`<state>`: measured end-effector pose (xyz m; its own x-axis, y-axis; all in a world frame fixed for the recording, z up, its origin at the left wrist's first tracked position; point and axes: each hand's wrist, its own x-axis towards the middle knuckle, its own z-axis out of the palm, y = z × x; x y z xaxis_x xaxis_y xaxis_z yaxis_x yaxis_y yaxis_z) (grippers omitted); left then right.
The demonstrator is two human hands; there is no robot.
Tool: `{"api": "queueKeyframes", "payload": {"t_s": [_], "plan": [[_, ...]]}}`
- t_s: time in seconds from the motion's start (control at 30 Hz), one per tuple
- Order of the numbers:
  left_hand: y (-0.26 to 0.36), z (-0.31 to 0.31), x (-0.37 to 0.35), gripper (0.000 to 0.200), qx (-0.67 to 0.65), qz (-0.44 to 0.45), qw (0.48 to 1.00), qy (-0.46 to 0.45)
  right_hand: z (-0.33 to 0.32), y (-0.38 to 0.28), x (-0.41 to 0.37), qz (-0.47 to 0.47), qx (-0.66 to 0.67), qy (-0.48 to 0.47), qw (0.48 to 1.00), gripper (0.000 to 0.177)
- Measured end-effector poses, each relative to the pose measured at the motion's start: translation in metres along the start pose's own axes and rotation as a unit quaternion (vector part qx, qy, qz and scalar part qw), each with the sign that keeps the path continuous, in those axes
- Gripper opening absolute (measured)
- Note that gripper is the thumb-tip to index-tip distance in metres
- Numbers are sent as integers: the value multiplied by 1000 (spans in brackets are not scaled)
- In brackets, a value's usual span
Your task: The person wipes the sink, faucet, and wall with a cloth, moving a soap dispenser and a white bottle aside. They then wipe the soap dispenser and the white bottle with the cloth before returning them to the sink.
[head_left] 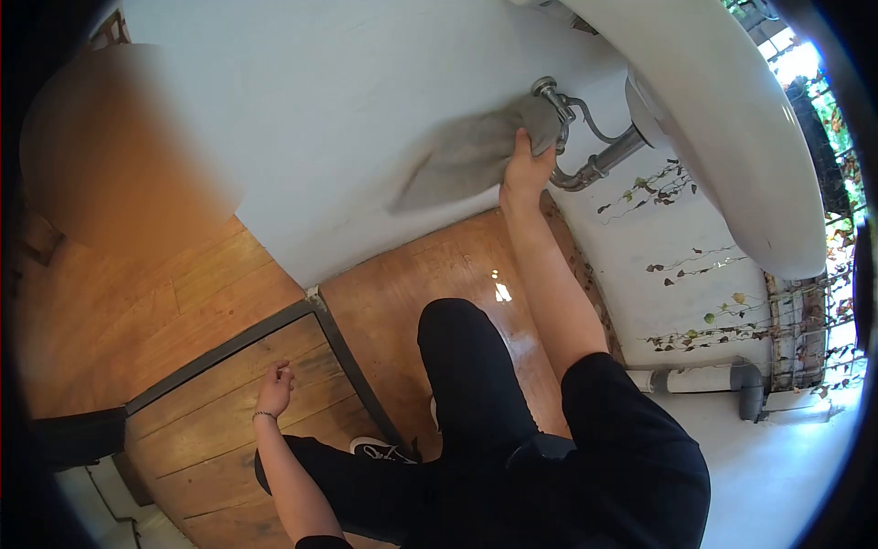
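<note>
A grey cloth (466,157) is bunched in my right hand (528,174), my thumb pressed on it. The cloth's loose end spreads leftward, blurred, along the white wall. My right hand holds it up against the metal shut-off valve (546,87), close by the curved drain pipe (585,172) under the white sink (722,119). Part of the valve is hidden behind the cloth. Low on the left, my left hand (274,389) hangs over the wooden floor with its fingers loosely curled and nothing in it. A thin bracelet (264,415) circles that wrist.
A dark metal strip (219,359) edges the wooden boards beside my left hand. Ivy (658,188) creeps over the wall below the sink, near a grey and white pipe (695,378). My black-clad knee (466,348) is raised between my arms. A blurred round patch covers the upper left.
</note>
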<state>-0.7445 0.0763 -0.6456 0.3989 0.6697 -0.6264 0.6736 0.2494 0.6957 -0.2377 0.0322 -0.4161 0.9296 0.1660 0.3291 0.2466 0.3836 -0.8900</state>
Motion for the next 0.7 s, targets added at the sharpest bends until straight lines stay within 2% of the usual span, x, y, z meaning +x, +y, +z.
{"api": "queueKeyframes", "payload": {"t_s": [0.03,0.07,0.13,0.27,0.3,0.33,0.37,0.43,0.47,0.53,0.57,0.7], "plan": [[-1,0,1,37,-5,5,1000,-2,-8,-1,0,-113,-127,-54,984,41],[-4,1,-1,36,-8,10,1000,-10,-23,2,-1,-111,-131,-50,984,41],[1,0,-4,36,-6,4,1000,-7,-49,7,2,-293,-300,11,908,52],[-1,0,1,38,-11,7,1000,3,-76,-5,4,-344,-344,34,873,62],[0,-1,2,38,-14,4,1000,4,-71,2,16,-344,-417,26,841,61],[3,-2,2,39,6,4,1000,-2,-70,8,28,-340,-492,19,802,61],[4,-1,1,40,27,3,1000,-11,-57,-1,47,-194,-485,-56,851,61],[2,3,5,40,13,13,1000,-9,-39,-8,75,-68,-578,-17,813,65],[3,2,7,41,-1,25,1000,0,-41,-4,94,-67,-579,-14,813,65],[12,1,6,41,7,24,1000,-7,-53,-2,123,-6,-382,-86,920,69],[16,1,3,42,13,22,1000,-12,-54,-2,128,64,-305,-82,947,76],[3,0,16,42,9,42,999,-7,-49,-4,111,54,-274,-97,955,71]]}}
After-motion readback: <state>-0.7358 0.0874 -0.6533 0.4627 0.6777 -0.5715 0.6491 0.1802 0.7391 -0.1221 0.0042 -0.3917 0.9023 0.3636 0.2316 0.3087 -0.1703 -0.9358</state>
